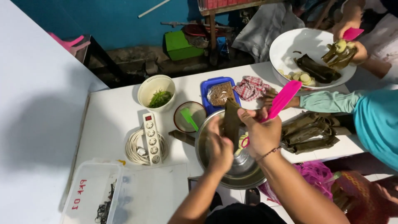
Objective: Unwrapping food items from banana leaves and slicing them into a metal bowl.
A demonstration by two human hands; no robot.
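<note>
- While both hands are working over the steel bowl (242, 166) at the bench's near edge, the left hand (219, 147) is pinching the lower part of a dark leaf wrap (231, 120), its grip closed on it.
- The right hand (261, 135) is closing its grip on the upper part of the same wrap and is also carrying a pink spatula (284, 97), which is pointing toward the far right.
- A clear plastic box (93, 193) with red handwriting on its side is sitting at the near left corner.
- A white power strip (151, 139) is lying on its coiled cable, left of the bowl.
- A blue tray (215, 85) holding a clear packet of brown grains is standing toward the far edge, beside a checked cloth (251, 87).
- A stack of leaf wraps (309, 132) is filling the right edge.
- Open room is showing along the bench's left side (105, 120).
- Other people's hands are holding a white bowl (290, 45) past the far right corner.
</note>
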